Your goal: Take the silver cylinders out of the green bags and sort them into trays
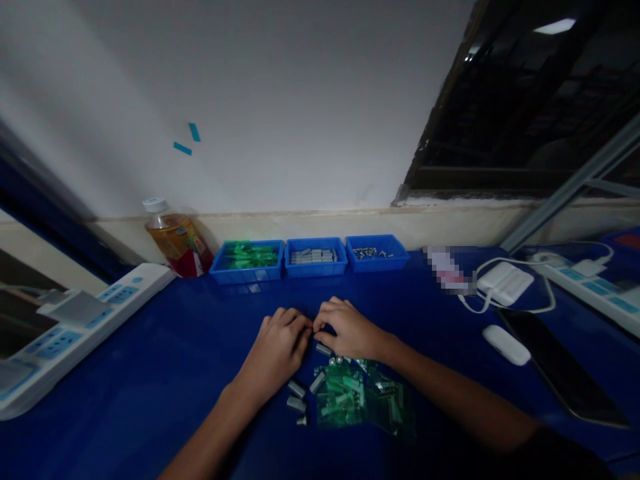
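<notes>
My left hand (281, 340) and my right hand (347, 328) meet fingertip to fingertip over the blue tabletop (200, 373). Both are closed in a pinch, and whatever lies between the fingers is too small or hidden to name. Just below my right hand is a grey metal spacer (324, 349), with small shiny screws (336, 361) beside it. Several more metal spacers (297, 403) lie loose below my left hand, near a single screw (301, 421). Under my right forearm are a green plastic bag (343, 400) with parts inside and a clear bag (393, 403) holding metal pieces.
Along the wall stand three blue trays: one with green bags (250, 263), one with spacers (315, 267), one with screws (377, 261). A drink bottle (180, 240) and power strip (120, 300) are left. A phone (565, 367), white case (506, 345) and charger (506, 283) are right.
</notes>
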### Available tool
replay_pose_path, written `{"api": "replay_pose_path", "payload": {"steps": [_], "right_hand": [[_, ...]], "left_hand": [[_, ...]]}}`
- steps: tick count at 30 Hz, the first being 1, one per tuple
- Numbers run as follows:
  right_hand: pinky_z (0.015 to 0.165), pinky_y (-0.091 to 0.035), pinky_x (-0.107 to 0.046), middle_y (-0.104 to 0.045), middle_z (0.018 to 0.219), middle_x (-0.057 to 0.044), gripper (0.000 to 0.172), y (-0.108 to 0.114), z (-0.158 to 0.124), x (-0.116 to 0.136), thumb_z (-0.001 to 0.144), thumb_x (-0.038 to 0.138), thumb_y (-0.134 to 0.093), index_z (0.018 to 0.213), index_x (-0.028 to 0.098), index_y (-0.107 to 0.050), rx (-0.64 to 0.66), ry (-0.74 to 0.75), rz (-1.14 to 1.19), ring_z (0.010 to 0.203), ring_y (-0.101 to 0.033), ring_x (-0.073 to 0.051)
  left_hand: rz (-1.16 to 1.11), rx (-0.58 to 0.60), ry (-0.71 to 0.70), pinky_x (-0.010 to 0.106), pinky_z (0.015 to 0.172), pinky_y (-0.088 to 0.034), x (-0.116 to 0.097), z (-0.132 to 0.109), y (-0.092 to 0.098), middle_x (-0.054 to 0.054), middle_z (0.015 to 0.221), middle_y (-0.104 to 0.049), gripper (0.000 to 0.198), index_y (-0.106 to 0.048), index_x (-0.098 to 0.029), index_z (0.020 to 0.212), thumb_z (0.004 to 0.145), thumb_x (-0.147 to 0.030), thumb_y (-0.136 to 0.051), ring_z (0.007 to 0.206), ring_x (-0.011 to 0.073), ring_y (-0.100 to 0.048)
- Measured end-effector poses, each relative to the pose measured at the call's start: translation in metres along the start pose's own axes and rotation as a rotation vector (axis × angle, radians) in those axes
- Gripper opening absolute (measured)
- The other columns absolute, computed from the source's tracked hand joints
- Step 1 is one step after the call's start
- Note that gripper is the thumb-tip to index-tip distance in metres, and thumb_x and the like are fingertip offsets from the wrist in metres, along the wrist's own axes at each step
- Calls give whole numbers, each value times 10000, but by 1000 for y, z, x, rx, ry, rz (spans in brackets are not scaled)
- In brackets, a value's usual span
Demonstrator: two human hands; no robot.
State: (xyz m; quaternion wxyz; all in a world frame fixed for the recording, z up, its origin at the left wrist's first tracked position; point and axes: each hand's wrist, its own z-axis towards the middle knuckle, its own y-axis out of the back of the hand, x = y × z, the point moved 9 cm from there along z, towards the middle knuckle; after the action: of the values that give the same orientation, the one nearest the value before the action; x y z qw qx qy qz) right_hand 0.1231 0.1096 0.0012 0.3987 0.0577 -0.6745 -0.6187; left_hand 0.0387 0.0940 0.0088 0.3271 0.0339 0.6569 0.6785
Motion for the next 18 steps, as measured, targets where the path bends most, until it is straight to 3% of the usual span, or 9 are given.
{"api": "replay_pose_path", "payload": {"steps": [3, 9, 13, 18], "right_hand": [[784, -350, -345, -618, 904, -42, 35, 6, 2, 2, 830, 152, -575, 854, 174, -588, -107, -2, 9, 911, -516, -202], [709, -414, -261, -587, 812, -13, 146, 17, 4, 4, 833, 49, -470, 872, 186, -505, -263, -15, 318, 779, -552, -143], [736, -406, -281, -575, 820, -19, 138, 20, -4, 5, 822, 60, -477, 840, 194, -506, -321, -35, 264, 803, -540, -158], [740, -368, -295, -562, 794, -19, 144, 34, -23, 6, 805, 59, -450, 792, 196, -494, -375, -13, 133, 808, -505, -171]], "left_hand": [[-52, -53, 14, 376, 771, -370, 4, -1, 2, 52, 977, -613, 173, -581, -209, 974, 917, -226, -419, 932, 236, -511], [-241, -186, -21, 324, 788, -420, 9, -1, 10, 62, 979, -610, 201, -524, -193, 1086, 894, -191, -464, 905, 202, -530], [-144, -123, -41, 328, 790, -402, 11, 1, 7, 52, 932, -630, 169, -568, -192, 997, 909, -179, -425, 872, 205, -525], [17, 42, -81, 330, 752, -371, 10, -2, 2, 42, 1021, -628, 217, -598, -245, 1050, 886, -199, -463, 929, 219, -518]]}}
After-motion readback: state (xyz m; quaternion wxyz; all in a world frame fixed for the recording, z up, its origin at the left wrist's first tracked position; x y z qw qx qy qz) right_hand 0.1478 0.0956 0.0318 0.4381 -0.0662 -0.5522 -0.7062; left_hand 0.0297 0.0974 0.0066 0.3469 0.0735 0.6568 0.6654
